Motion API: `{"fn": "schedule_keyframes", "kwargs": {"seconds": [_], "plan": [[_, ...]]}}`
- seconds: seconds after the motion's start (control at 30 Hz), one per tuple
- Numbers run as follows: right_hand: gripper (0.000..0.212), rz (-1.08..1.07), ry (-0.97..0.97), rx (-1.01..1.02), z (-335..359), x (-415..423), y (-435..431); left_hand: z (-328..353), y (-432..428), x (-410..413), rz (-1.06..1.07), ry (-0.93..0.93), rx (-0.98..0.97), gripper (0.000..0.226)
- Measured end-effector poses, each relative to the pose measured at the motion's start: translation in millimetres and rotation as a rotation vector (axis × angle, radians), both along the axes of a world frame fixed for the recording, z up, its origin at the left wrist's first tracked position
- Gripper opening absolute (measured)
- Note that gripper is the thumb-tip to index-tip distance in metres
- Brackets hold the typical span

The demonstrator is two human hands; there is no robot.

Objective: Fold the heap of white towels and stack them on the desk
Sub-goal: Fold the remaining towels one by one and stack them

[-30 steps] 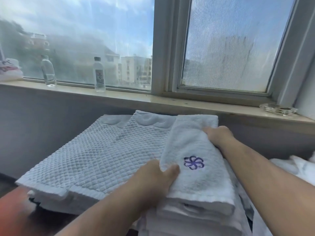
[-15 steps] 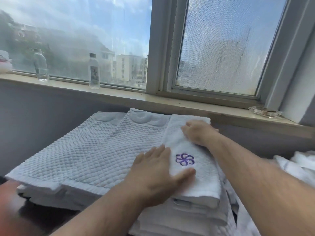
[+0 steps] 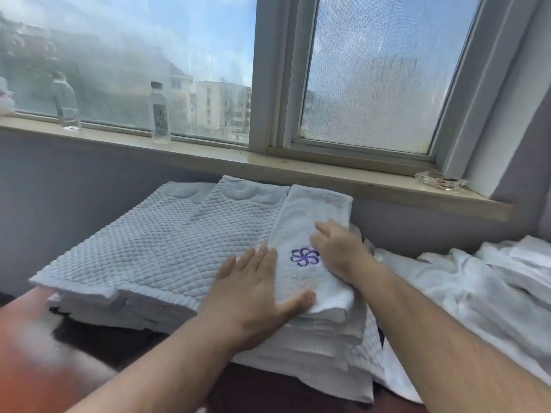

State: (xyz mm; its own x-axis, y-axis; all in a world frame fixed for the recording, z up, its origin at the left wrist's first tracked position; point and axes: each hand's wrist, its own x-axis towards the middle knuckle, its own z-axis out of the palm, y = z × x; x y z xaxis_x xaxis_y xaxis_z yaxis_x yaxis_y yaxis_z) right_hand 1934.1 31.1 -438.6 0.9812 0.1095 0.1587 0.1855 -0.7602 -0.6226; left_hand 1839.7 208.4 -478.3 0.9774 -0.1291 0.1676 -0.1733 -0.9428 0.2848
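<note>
While flat, spread left hand and right hand press the folded towel (purple emblem), its creases settle at frame centre.

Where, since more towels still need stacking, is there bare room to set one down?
Bare: the quilted mats, left of the logo towel; the windowsill between the labelled bottle and the ashtray; dark desk in front of the mats. Crowded: the left hand and right hand press the logo towel, and the unfolded heap fills the right.

daylit window above a sill holding two bottles, grey wall.
</note>
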Motion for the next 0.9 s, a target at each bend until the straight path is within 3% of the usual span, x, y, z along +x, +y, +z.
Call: {"fn": "schedule_keyframes", "kwargs": {"seconds": [0.17, 0.4, 0.63, 0.8, 0.9], "plan": [[0.050, 0.091, -0.115, 0.066, -37.3, -87.4, -17.0, -10.4, 3.3, -49.6, -0.012, -0.028, 0.004, 0.106], [0.045, 0.090, -0.194, 0.166, -68.3, -172.2, -60.5, -15.9, -27.0, -108.9, -0.038, -0.160, -0.066, 0.083], [0.038, -0.273, -0.263, 0.307, -79.2, -209.8, -160.2, -13.8, -112.1, -119.5, -0.226, -0.287, -0.155, 0.058], [0.028, -0.551, -0.382, 0.400, -96.0, -205.4, -223.8, -35.9, -182.7, -102.6, -0.350, -0.190, -0.354, 0.046], [0.030, -0.673, -0.332, 0.447, -102.6, -174.4, -258.0, -52.5, -226.7, -76.7, -0.332, -0.118, -0.469, 0.041]]}}
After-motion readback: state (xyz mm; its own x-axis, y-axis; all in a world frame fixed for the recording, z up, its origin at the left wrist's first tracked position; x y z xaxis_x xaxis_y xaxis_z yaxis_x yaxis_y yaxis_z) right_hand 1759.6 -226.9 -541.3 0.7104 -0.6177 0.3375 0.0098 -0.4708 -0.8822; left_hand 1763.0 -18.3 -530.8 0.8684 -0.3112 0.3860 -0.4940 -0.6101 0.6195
